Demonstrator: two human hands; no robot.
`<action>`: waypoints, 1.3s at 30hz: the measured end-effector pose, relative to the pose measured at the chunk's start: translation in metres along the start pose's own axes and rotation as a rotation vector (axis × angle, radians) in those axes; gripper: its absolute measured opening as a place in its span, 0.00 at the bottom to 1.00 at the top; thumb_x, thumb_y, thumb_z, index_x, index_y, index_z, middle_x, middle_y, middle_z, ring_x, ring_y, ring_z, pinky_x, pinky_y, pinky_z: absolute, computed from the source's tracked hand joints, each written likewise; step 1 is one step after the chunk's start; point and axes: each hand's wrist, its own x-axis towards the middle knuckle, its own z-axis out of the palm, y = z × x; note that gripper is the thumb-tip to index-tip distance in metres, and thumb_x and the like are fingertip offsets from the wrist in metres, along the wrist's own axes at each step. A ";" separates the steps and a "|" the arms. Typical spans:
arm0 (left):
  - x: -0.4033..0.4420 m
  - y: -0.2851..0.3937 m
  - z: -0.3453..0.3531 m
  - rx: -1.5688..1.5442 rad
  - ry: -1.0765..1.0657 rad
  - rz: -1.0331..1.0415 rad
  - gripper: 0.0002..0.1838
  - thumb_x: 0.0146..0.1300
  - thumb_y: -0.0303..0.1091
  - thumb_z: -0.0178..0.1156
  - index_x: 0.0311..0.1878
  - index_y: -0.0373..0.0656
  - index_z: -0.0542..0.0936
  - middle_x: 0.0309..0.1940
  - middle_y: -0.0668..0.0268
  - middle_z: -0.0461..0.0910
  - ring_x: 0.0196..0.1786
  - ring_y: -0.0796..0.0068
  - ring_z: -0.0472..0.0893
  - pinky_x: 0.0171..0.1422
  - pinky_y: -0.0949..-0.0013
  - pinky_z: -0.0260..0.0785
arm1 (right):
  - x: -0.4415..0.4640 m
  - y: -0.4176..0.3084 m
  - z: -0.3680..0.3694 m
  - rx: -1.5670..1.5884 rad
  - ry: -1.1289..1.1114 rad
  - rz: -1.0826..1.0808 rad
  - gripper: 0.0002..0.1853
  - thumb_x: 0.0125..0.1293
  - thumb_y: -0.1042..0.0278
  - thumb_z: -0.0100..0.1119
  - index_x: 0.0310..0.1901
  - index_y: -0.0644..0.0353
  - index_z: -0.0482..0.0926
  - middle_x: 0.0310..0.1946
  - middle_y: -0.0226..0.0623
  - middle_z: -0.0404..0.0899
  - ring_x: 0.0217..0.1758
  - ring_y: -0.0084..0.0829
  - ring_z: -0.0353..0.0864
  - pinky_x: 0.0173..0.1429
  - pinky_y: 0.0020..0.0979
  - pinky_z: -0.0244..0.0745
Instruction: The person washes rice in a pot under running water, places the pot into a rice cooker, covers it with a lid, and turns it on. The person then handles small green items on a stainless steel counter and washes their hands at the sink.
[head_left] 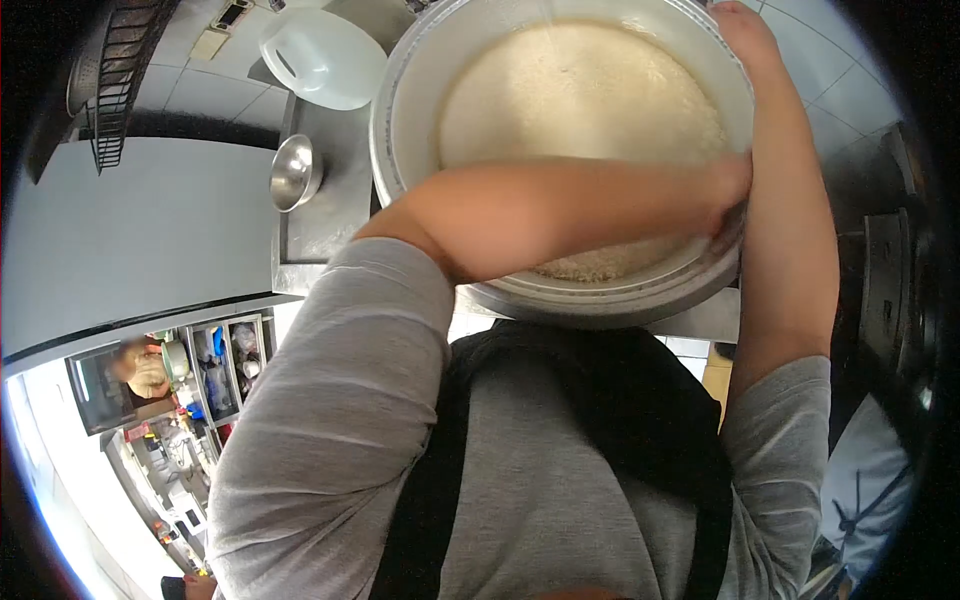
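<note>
A large round metal pot (410, 120) stands in front of me, holding pale rice in cloudy water (570, 100). Loose grains show near its front wall. My left forearm crosses over the pot, and my left hand (730, 195) is at the inner right side, smeared by motion with its fingers hidden. At the far right of the rim, my right hand (748, 38) is closed on the pot's edge. Its fingertips are partly out of sight.
Left of the pot, a small metal bowl (296, 174) sits on a steel counter (335, 150). Behind it is a translucent white plastic basin (325, 60). Shelves with kitchen goods (225, 370) and another person (145, 370) are at the lower left.
</note>
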 end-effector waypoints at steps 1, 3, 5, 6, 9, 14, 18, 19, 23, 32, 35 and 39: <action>0.015 0.005 0.003 -0.026 0.174 0.029 0.37 0.65 0.57 0.35 0.64 0.33 0.57 0.63 0.46 0.57 0.61 0.50 0.64 0.64 0.49 0.53 | 0.004 0.003 0.001 -0.047 -0.036 0.009 0.17 0.51 0.58 0.56 0.36 0.63 0.79 0.36 0.53 0.78 0.41 0.48 0.78 0.46 0.38 0.73; 0.035 0.033 -0.033 -0.030 0.228 0.142 0.41 0.64 0.58 0.33 0.64 0.26 0.53 0.64 0.42 0.55 0.58 0.44 0.67 0.65 0.43 0.47 | 0.016 0.012 0.006 -0.143 -0.098 0.030 0.18 0.54 0.57 0.53 0.40 0.63 0.78 0.42 0.54 0.77 0.47 0.46 0.77 0.49 0.37 0.72; 0.032 0.066 -0.083 0.024 0.155 0.270 0.39 0.65 0.55 0.32 0.60 0.20 0.56 0.60 0.40 0.60 0.51 0.41 0.73 0.61 0.41 0.56 | 0.023 0.019 0.007 -0.021 -0.124 0.065 0.17 0.56 0.57 0.52 0.40 0.62 0.78 0.39 0.48 0.77 0.44 0.40 0.76 0.48 0.34 0.71; 0.034 0.079 -0.112 0.003 0.246 0.322 0.32 0.66 0.49 0.38 0.56 0.24 0.62 0.53 0.42 0.68 0.46 0.44 0.76 0.53 0.47 0.67 | 0.023 0.023 0.011 0.042 -0.140 0.082 0.17 0.57 0.57 0.52 0.40 0.62 0.78 0.37 0.45 0.78 0.42 0.37 0.76 0.47 0.33 0.70; 0.027 0.103 -0.187 0.791 0.989 0.501 0.19 0.60 0.41 0.50 0.53 0.47 0.71 0.42 0.60 0.77 0.43 0.60 0.77 0.48 0.55 0.68 | 0.029 0.034 0.020 0.241 -0.188 0.127 0.16 0.60 0.56 0.50 0.39 0.61 0.77 0.32 0.35 0.79 0.37 0.27 0.75 0.44 0.28 0.68; 0.034 0.078 -0.204 1.477 1.175 0.548 0.24 0.59 0.49 0.49 0.53 0.42 0.71 0.53 0.52 0.67 0.60 0.55 0.63 0.62 0.54 0.56 | 0.021 0.023 0.014 0.168 -0.157 0.119 0.16 0.59 0.56 0.50 0.40 0.60 0.77 0.33 0.35 0.79 0.38 0.31 0.75 0.46 0.30 0.67; 0.065 0.065 -0.111 1.497 1.019 0.603 0.31 0.57 0.53 0.49 0.50 0.32 0.70 0.50 0.48 0.69 0.56 0.54 0.66 0.60 0.52 0.56 | 0.013 0.015 0.005 0.122 -0.130 0.123 0.17 0.59 0.55 0.51 0.41 0.59 0.77 0.34 0.36 0.79 0.39 0.31 0.75 0.46 0.30 0.67; 0.077 0.046 -0.091 1.526 1.090 0.753 0.25 0.57 0.48 0.50 0.46 0.32 0.71 0.47 0.49 0.70 0.53 0.55 0.68 0.58 0.53 0.57 | 0.013 0.013 0.006 0.114 -0.118 0.123 0.17 0.59 0.55 0.51 0.41 0.59 0.77 0.34 0.36 0.79 0.39 0.31 0.75 0.47 0.30 0.67; 0.025 -0.018 -0.045 1.891 0.411 0.797 0.21 0.47 0.36 0.55 0.44 0.35 0.72 0.47 0.51 0.68 0.54 0.56 0.66 0.59 0.49 0.55 | 0.020 0.023 0.013 0.094 -0.141 0.087 0.18 0.60 0.53 0.49 0.42 0.58 0.77 0.36 0.37 0.79 0.42 0.35 0.76 0.48 0.32 0.68; -0.137 0.024 -0.154 2.010 -0.806 0.615 0.36 0.39 0.38 0.68 0.58 0.58 0.69 0.62 0.62 0.61 0.69 0.60 0.54 0.68 0.46 0.48 | 0.014 0.014 0.010 0.009 -0.128 0.074 0.17 0.60 0.53 0.50 0.42 0.58 0.77 0.37 0.38 0.79 0.42 0.35 0.76 0.48 0.32 0.68; -0.129 0.061 -0.204 2.124 -0.672 0.606 0.43 0.37 0.38 0.71 0.62 0.63 0.65 0.66 0.61 0.56 0.68 0.60 0.55 0.68 0.51 0.50 | 0.015 0.018 0.010 0.017 -0.137 0.053 0.18 0.59 0.51 0.47 0.41 0.55 0.77 0.41 0.42 0.79 0.47 0.43 0.76 0.52 0.37 0.68; -0.108 0.097 -0.267 2.248 -0.074 0.555 0.42 0.47 0.46 0.66 0.67 0.66 0.57 0.69 0.63 0.50 0.70 0.56 0.51 0.70 0.55 0.48 | 0.013 0.015 0.009 0.039 -0.127 0.086 0.18 0.59 0.51 0.46 0.41 0.55 0.77 0.41 0.41 0.79 0.48 0.42 0.75 0.52 0.37 0.68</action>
